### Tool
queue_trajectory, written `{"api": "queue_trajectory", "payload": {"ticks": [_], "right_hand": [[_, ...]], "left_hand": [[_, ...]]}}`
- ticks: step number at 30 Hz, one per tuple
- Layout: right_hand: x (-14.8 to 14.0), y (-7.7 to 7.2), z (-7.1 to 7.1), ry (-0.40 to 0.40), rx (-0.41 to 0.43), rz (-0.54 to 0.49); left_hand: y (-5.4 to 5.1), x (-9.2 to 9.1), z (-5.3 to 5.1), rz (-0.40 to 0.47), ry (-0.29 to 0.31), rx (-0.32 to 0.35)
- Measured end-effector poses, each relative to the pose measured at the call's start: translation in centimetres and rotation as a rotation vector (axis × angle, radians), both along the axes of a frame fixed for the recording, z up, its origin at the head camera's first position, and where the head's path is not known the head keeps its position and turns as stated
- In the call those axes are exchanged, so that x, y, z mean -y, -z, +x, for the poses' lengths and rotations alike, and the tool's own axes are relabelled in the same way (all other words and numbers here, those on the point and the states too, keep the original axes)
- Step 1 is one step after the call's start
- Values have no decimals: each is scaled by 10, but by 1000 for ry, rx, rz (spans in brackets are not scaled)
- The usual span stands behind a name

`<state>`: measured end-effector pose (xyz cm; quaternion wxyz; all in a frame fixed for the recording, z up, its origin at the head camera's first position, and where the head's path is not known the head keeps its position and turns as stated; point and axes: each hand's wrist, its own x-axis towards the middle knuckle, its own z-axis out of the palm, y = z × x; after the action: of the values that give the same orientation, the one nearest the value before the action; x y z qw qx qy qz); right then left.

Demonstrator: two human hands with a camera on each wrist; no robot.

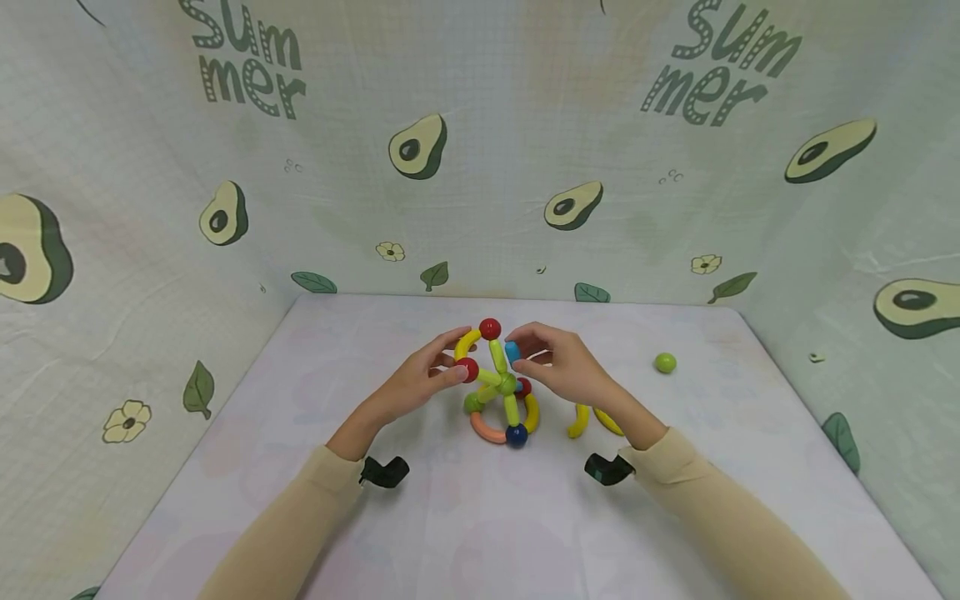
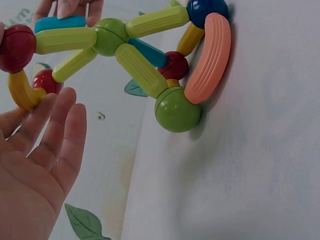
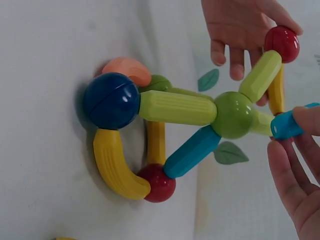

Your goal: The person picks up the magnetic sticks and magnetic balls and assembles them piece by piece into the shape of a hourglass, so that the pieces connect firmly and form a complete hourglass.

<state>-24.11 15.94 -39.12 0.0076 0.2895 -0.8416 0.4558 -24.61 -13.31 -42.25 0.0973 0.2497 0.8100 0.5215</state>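
Observation:
A structure of magnetic building sticks and balls stands on the table, with a green ball (image 1: pixel 507 383) at its centre and light-green sticks branching from it. My left hand (image 1: pixel 417 379) steadies its upper left, thumb on a red ball (image 1: pixel 467 370) and fingers by a yellow curved stick (image 2: pixel 21 90); the other fingers stay fairly straight. Between thumb and fingertips, my right hand (image 1: pixel 558 360) pinches a short blue stick (image 3: pixel 287 125) beside the upper part. An orange curved stick (image 2: pixel 212 57), a dark blue ball (image 3: pixel 111 100) and yellow curved sticks form the base.
Two loose yellow curved sticks (image 1: pixel 578 421) lie near my right forearm, partly behind it. A loose green ball (image 1: pixel 665 362) sits farther right. A patterned cloth (image 1: pixel 487 250) rises behind the table's back edge (image 1: pixel 360 297) and along both sides.

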Motion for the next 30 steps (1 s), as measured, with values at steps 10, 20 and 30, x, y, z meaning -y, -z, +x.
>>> {"api": "queue_trajectory", "payload": {"ticks": [10, 20, 30], "right_hand": [[8, 4, 2, 13, 17, -17], [11, 8, 1, 8, -1, 11], [12, 10, 2, 9, -44, 21]], "left_hand": [[2, 1, 1, 2, 1, -4], [-1, 1, 2, 3, -5, 0], [1, 0, 2, -9, -14, -12]]}}
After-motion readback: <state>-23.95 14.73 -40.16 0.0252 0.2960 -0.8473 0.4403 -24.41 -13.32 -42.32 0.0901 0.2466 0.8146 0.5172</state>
